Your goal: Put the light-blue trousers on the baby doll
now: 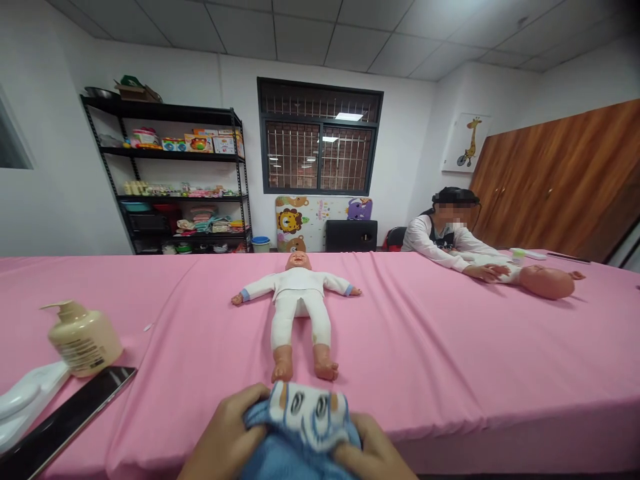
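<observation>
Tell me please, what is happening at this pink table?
A person holds a small blue and white cloth garment with cartoon eyes in both hands, left hand and right hand, at the near edge of the pink-covered table. A baby doll in white clothes lies on its back just beyond, feet bare. At the far right, another seated person touches a second, unclothed doll. A beige pump bottle stands at the left.

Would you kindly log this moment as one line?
left hand: grips sock | right hand: grips sock | doll: supine on pink table, feet near sock
</observation>
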`<state>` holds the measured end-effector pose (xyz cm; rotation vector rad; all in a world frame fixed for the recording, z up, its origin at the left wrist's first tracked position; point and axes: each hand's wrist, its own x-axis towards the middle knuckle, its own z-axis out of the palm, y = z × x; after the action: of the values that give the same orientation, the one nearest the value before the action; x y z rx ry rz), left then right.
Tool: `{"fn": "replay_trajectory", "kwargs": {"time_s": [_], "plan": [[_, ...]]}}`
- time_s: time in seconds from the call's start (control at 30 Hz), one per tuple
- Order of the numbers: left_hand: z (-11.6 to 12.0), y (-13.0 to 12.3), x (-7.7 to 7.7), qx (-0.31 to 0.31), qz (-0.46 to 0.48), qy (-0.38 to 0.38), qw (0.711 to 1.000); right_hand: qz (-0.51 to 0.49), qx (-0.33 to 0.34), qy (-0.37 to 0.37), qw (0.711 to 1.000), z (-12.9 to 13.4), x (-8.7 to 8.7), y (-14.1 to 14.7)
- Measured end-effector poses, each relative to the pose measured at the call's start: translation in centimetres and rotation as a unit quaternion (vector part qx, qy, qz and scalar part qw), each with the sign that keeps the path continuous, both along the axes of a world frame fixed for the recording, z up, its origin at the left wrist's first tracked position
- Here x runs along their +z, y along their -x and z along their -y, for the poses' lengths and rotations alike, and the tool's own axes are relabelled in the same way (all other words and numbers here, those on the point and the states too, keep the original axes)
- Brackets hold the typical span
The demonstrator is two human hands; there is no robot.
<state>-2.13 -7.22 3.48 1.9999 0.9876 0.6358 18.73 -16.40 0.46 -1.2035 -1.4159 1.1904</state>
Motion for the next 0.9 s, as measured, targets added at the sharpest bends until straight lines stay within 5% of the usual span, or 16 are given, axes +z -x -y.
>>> {"fn": "replay_trajectory", "kwargs": {"time_s": [0.1, 0.2, 0.33, 0.47, 0.63, 0.73, 0.9], "plan": [[-2.8, -0.8, -0.8, 0.046, -0.044, -0.041, 0.997, -0.007, -0.045, -0.036, 0.998, -4.5, 0.6, 0.8], [-6.0, -1.5, -2.5, 0.103, -0.083, -0.089, 0.987, 0.171, -0.078, -0.083, 0.979, -8.5, 1.1, 2.3], [-9.7, -2.1, -4.1, 0.152, -0.129, -0.084, 0.976, 0.489, -0.092, -0.075, 0.864, -12.3, 1.0, 3.7], [-12.4, -2.6, -3.9, 0.114, -0.108, -0.054, 0.986, 0.571, -0.070, -0.139, 0.806, -15.1, 0.6, 3.7], [-15.1, -3.2, -2.5, -0.026, -0.055, 0.080, 0.995, 0.544, -0.076, -0.119, 0.827, -17.8, -0.2, 2.9], [-16.6, -3.0, -1.6, -0.055, -0.052, 0.153, 0.985, 0.479, -0.082, -0.092, 0.869, -18.9, -0.5, 2.1], [-18.4, -2.9, -0.9, -0.050, 0.095, 0.226, 0.968, 0.147, -0.075, -0.146, 0.975, -20.4, 0.0, 0.4]]}}
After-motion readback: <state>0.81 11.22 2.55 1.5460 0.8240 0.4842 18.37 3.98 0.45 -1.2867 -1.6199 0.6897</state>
